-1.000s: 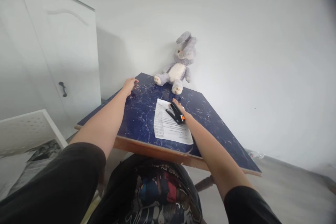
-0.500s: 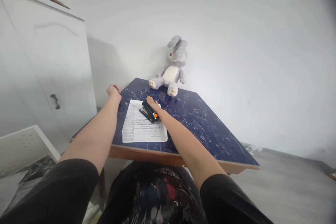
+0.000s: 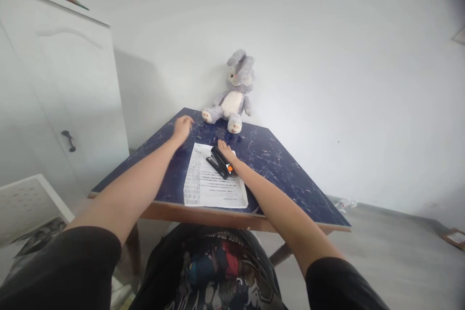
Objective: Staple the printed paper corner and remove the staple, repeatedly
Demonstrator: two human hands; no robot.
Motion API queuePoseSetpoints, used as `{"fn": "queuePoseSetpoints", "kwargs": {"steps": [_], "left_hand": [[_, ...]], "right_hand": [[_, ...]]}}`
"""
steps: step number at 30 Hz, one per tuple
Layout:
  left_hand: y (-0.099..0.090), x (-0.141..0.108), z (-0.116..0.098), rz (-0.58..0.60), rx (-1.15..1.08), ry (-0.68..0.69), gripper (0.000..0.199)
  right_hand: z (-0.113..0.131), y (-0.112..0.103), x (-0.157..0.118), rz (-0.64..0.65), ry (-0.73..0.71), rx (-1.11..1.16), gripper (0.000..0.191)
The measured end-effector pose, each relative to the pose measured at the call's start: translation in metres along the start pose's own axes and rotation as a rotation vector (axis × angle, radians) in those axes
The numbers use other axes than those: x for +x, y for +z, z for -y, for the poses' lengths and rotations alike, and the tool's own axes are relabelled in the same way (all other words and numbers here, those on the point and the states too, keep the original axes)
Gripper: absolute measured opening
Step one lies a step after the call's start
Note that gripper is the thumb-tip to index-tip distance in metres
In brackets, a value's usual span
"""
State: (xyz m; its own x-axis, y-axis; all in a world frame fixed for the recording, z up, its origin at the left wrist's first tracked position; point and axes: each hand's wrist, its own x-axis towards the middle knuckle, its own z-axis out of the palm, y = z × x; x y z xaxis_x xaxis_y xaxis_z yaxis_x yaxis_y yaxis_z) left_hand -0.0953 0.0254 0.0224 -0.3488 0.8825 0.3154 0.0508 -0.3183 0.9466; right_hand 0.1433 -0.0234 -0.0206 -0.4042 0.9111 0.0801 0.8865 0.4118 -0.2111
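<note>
A stack of printed paper sheets (image 3: 218, 193) lies near the front edge of the table, with a black stapler (image 3: 219, 162) on top that has an orange patch at its near end. My right hand (image 3: 226, 150) rests flat beside the stapler at the stack's far right corner, fingers stretched out. Over the left part of the table is my left hand (image 3: 182, 128), smeared by motion; whether its fingers hold anything does not show. Just right of it on the tabletop is a small dark piece (image 3: 198, 137), too small to name.
The blue marbled table (image 3: 283, 174) stands against a white wall. A grey plush rabbit (image 3: 232, 102) sits at its back edge. To the left are a white cabinet (image 3: 83, 87) and a white-framed bin or crate (image 3: 39, 193). A brown object (image 3: 456, 237) lies on the floor at far right.
My left hand has moved right from the table's left edge to over the tabletop. The paper stack, the stapler and my right hand have shifted right and slightly nearer.
</note>
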Motion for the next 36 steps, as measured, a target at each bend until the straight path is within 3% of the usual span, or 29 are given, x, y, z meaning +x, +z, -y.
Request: {"fn": "queuePoseSetpoints", "kwargs": {"steps": [2,5,8,14,18,21,26,30,36], "left_hand": [[0.026,-0.016,0.003,0.205,0.35,0.209,0.02],[0.047,-0.035,0.009,0.308,0.719,0.374,0.025],[0.044,-0.039,0.014,0.304,0.916,0.4,0.028],[0.026,-0.034,0.022,0.406,1.153,0.291,0.03],[0.031,-0.04,0.023,0.44,1.214,0.331,0.032],[0.033,-0.042,0.023,0.435,1.228,0.329,0.034],[0.031,-0.04,0.021,0.416,1.232,0.322,0.034],[0.034,-0.041,0.015,0.382,1.203,0.412,0.032],[0.053,-0.049,0.018,0.685,0.881,0.636,0.03]], "right_hand": [[0.0,0.0,-0.001,-0.015,0.003,0.007,0.06],[0.0,0.002,-0.001,-0.039,0.01,0.016,0.059],[-0.005,0.003,-0.003,-0.061,0.019,0.021,0.058],[-0.032,0.0,-0.016,-0.045,0.039,0.013,0.058],[-0.051,-0.003,-0.028,-0.017,0.043,0.018,0.059],[-0.063,-0.01,-0.039,-0.076,-0.031,0.149,0.057],[-0.086,-0.037,-0.064,-0.15,-0.2,0.453,0.043],[-0.104,-0.058,-0.091,-0.137,-0.213,0.479,0.035],[-0.117,-0.065,-0.111,-0.059,-0.355,0.488,0.039]]}}
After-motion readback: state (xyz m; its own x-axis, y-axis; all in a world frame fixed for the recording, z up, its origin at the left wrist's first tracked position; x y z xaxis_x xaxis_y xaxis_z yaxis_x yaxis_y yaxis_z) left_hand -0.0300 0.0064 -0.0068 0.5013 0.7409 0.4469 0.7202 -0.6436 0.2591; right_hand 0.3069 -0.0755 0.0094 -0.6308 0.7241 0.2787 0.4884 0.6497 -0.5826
